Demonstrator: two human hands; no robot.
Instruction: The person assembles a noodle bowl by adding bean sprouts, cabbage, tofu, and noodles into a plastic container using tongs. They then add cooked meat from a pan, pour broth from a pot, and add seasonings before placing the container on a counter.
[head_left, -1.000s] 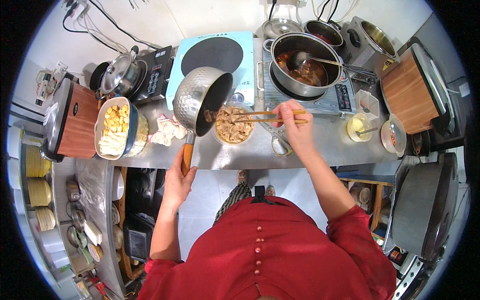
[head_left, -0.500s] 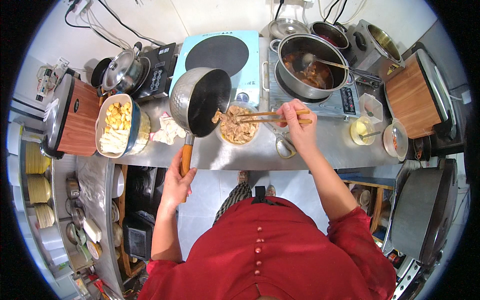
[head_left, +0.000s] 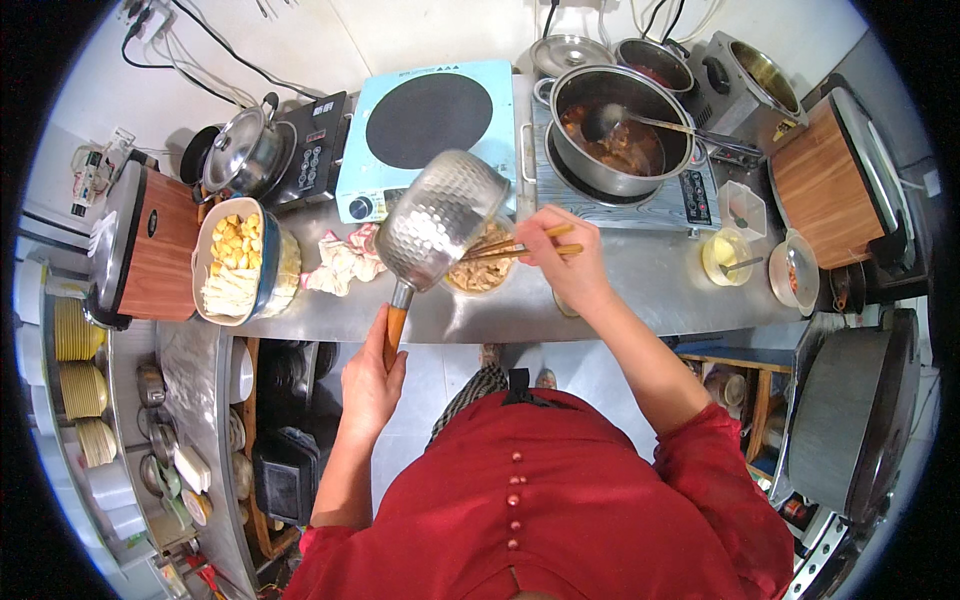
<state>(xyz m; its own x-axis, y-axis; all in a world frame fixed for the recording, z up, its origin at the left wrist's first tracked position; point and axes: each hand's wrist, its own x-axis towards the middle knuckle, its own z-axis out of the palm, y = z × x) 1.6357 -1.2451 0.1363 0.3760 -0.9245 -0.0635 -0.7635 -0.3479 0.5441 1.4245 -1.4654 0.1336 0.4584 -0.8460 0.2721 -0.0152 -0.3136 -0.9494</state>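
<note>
Head view: pale brown meat point(head_left: 482, 275) lies left of the nearer right hand point(head_left: 570, 265), which pinches long wooden chopsticks point(head_left: 568, 249) pointing left, while the left hand point(head_left: 370, 388) grips a bumpy silver metal pan point(head_left: 443, 215)

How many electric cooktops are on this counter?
3: a black cooktop at left, beneath the lidded pot; a light-blue cooktop in the middle; a grey wood-patterned cooktop at right, under the stew pot. Others may be hidden behind the pots.
</note>
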